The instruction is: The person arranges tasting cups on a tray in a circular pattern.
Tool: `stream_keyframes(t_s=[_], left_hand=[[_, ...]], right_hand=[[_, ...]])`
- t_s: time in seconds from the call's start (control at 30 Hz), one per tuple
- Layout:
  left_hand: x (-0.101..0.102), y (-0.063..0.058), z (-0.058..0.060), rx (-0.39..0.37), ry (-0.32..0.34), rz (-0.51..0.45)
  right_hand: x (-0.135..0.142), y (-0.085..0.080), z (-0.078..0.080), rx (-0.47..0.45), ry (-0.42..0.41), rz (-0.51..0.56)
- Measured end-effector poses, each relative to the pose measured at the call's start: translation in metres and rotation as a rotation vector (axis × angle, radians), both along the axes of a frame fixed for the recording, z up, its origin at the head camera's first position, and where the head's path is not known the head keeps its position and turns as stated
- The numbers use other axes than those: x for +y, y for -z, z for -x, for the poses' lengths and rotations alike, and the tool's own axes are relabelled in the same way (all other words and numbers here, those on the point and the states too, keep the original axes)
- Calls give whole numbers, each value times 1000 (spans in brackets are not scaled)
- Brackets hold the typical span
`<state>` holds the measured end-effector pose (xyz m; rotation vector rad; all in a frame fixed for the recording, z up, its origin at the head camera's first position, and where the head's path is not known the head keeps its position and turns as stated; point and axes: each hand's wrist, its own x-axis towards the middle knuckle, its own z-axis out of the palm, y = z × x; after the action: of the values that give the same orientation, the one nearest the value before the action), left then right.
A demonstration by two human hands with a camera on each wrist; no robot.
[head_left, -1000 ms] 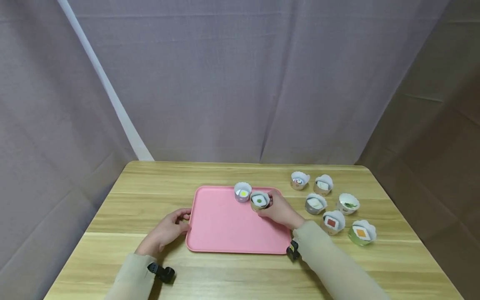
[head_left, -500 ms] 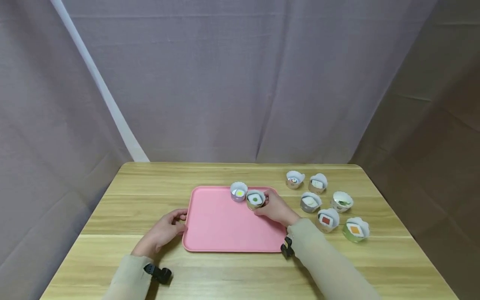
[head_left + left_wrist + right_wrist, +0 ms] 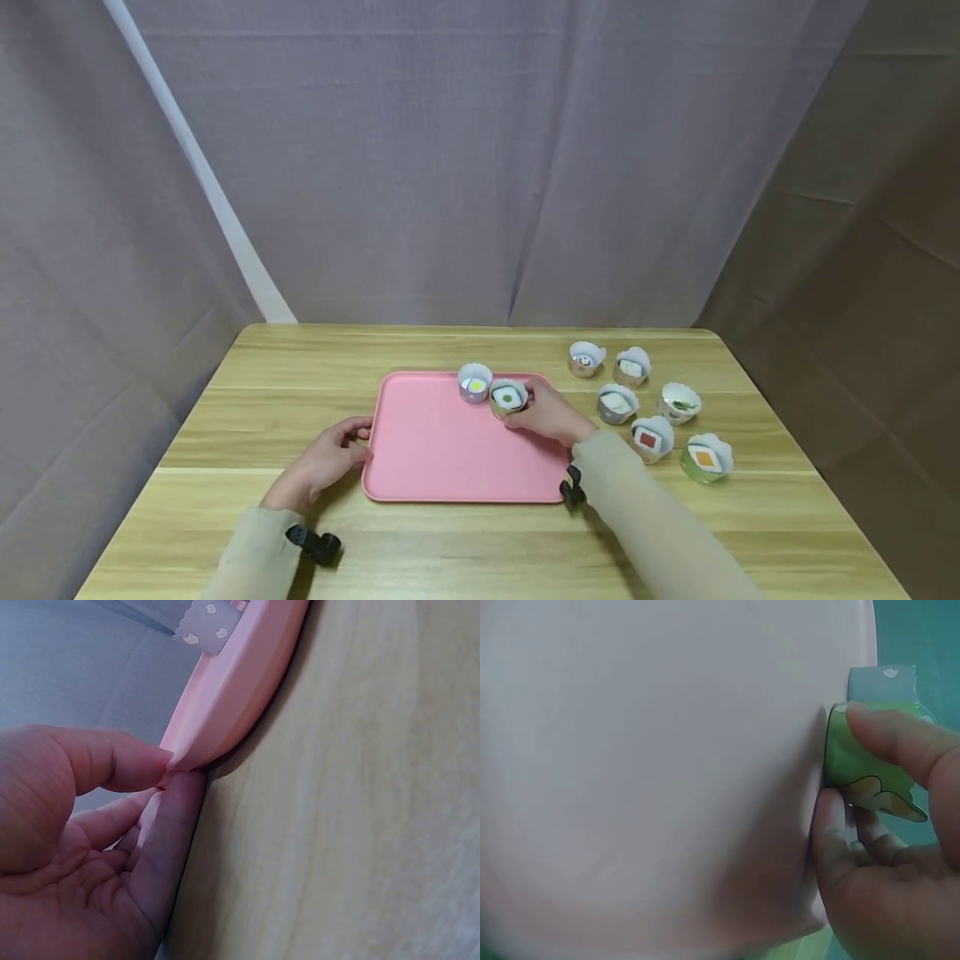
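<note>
The green cup [image 3: 859,761] is standing upright on the tray [image 3: 457,458], near its far right corner. It is holding 1 white piece [image 3: 507,398] with a green dot. The right hand [image 3: 551,414] is gripping this cup: the thumb is pressing 1 side of the wall, the fingers are bearing on the opposite side. The grey cup [image 3: 470,396] is standing just left of it; contact between these 2 cups cannot be confirmed. The left hand [image 3: 322,462] is pinching the tray's left rim between thumb and finger. The tray is lying on the table [image 3: 420,550]. To its right, 6 more cups [image 3: 611,412] are standing on the table: 1 is holding a red-centred piece [image 3: 648,439], 1 an orange-centred piece [image 3: 705,457]. Pale sleeves [image 3: 652,517] are covering the forearms. A grey curtain [image 3: 375,167] is hanging behind the table.
</note>
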<state>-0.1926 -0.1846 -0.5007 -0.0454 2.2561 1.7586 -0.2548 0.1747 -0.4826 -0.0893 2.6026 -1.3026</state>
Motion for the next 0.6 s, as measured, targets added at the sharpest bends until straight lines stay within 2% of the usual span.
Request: stream_keyframes(t_s=[0.23,0.6], left_hand=[[-3,-1,1,-6,-5,-7],[0,1,1,-7,-11,-21]], right_hand=[[-1,-2,6,-17,-40,35],[1,-4,3,-37,-23,32]])
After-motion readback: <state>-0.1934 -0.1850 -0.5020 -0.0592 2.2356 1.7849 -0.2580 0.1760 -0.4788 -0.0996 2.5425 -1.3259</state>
